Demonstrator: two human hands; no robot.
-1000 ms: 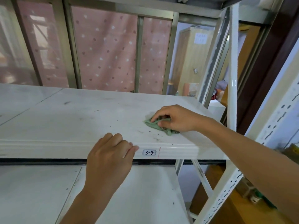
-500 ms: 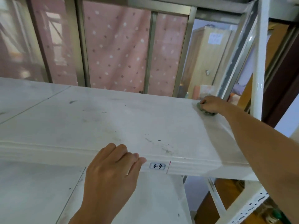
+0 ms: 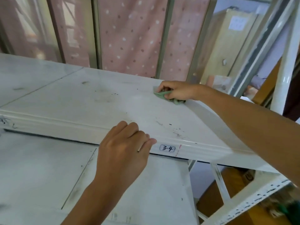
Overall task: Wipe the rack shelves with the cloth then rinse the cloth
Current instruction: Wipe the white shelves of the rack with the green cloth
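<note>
Since half a second ago the right grip (image 3: 177,93) has slid the green cloth (image 3: 160,95) leftward along the far side of the upper shelf (image 3: 97,98), fingers curled around it, while the left grip (image 3: 125,148) holds that shelf's front edge.

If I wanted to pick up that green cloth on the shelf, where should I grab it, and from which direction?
Probably from above, bunching its crumpled middle. The green cloth lies low and flattish on the upper shelf, near its far right corner, so no edge stands up to get under. The right hand holds it just so, fingers curled over the top.
</note>
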